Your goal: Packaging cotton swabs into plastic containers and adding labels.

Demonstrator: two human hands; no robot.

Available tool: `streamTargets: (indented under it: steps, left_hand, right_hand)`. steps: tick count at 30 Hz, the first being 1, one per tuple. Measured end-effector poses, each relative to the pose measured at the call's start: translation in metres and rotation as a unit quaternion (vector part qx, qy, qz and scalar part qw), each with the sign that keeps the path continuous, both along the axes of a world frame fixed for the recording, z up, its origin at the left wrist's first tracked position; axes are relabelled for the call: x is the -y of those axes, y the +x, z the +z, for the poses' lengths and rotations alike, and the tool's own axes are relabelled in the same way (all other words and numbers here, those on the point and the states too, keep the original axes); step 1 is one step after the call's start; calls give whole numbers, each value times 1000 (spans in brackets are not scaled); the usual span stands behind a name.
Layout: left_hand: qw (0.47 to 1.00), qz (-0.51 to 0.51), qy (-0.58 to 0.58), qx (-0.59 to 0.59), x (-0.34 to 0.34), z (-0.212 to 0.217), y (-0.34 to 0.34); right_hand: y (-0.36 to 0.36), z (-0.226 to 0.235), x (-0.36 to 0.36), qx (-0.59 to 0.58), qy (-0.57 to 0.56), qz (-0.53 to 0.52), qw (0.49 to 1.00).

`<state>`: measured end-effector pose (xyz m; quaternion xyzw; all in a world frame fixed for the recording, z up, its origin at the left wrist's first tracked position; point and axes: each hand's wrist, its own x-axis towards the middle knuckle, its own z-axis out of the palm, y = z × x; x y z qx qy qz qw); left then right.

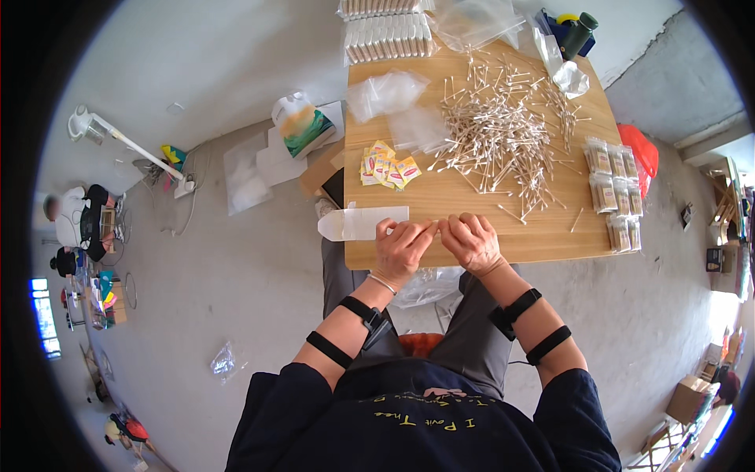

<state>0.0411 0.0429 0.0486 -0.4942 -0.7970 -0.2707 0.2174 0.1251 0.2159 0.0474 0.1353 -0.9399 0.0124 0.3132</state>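
Observation:
My left hand (405, 246) and my right hand (472, 242) meet fingertip to fingertip over the table's near edge. Both have their fingers curled in a pinch; whatever is between them is too small and covered to name. Beside the left hand lies a flat white card piece (358, 223) with a rounded end. Beyond the hands, a loose heap of cotton swabs (503, 141) spreads over the wooden table (464, 206). Small yellow-and-white printed cards (391, 166) lie in a pile to the left of the swabs.
Packed bags of swabs (613, 185) line the right edge; more stacked packs (389, 38) stand at the far left. Clear plastic bags (387, 94) lie near the heap. A dark green bottle (580, 35) is at the far right. A red bag (641, 153) hangs beyond the table.

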Motion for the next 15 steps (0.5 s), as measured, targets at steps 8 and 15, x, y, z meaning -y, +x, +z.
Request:
streamTargets:
  steps: [8,15]
  left_hand:
    - [997,-14,48,63,-9,3,-4]
    - [859,-45,118,496,-14,-4,-15]
  right_hand:
    - [-1,3,-1,7,-29,-10,999]
    - [-10,8,1,110,-377,-26,919]
